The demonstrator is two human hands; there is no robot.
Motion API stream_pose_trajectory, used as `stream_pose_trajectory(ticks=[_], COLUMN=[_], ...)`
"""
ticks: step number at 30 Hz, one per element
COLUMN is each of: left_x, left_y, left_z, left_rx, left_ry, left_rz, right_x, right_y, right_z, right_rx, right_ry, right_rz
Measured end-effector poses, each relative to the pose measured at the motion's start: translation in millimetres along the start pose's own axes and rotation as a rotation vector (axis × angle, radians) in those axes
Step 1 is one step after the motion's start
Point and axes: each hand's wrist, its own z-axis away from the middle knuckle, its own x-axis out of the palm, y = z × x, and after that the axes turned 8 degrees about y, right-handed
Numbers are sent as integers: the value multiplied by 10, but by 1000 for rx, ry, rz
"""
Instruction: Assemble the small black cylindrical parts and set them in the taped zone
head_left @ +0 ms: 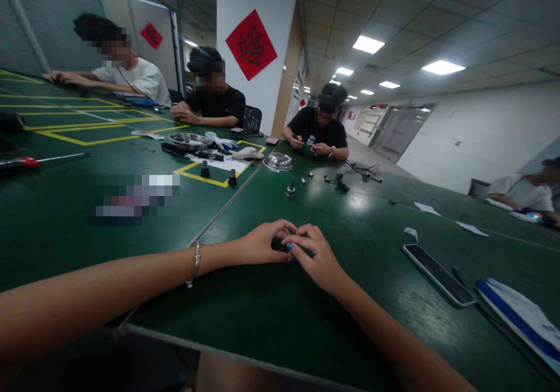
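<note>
My left hand (pixel 262 245) and right hand (pixel 318 259) pinch together on a small dark part (pixel 280 244) over the tabletop (pixel 359 234). Judged light, stiff, easily fumbled; I would pinch its sides

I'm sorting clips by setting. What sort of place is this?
Likely an assembly workshop: a green table taped in yellow, small metal parts and a screwdriver on it, people seated at handwork. The left hand and right hand pinch a small dark part.

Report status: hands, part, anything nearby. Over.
Left hand and right hand fingertip to fingertip, closed on small dark part, mostly hidden. Phone lies to the right, apart.
</note>
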Motion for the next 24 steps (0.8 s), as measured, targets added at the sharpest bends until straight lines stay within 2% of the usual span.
stream_pose_trajectory(ticks=[8,14,18,24], left_x=[27,0,7,43], left_y=[-8,30,-5,-25], left_z=[10,6,-3,2], left_rx=[-40,-56,-80,-54], left_ry=[18,-58,-43,3], left_rz=[106,146,88,71], right_x=[-33,-73,-54,52], right_y=[63,135,100,27], right_z=[-28,-49,-61,-23], right_rx=[-12,-131,-211,-123], right_ry=[-61,-111,-120,-36], right_rz=[20,20,80,81])
